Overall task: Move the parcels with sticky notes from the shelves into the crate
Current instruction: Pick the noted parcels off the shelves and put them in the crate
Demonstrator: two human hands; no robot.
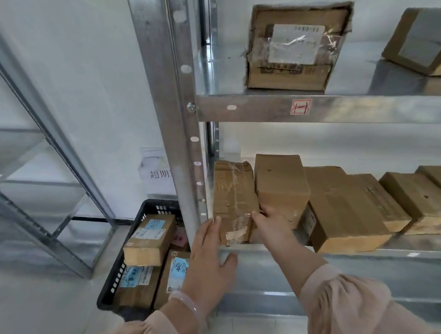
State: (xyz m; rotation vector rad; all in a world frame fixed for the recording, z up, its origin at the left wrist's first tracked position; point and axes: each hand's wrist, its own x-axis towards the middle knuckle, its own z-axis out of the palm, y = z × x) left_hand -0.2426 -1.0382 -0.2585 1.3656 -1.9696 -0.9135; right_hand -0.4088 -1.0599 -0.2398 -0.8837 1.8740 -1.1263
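Note:
A brown taped parcel [232, 199] stands at the left end of the middle shelf [282, 251], right beside the metal upright. My left hand [210, 259] lies with straight fingers against the parcel's left front edge. My right hand [271, 224] holds its right side, fingers tucked between it and the neighbouring box [281, 186]. No sticky note shows on this parcel from here. On the floor to the left stands a black crate [118, 279] holding several parcels with blue sticky notes [156, 226] and one pink note.
More brown boxes [344, 209] line the middle shelf to the right. The upper shelf [262, 106] carries a labelled box [295, 48] and a tilted one [422, 41]. A steel upright [176, 118] stands between shelf and crate. Another rack [36, 176] stands at far left.

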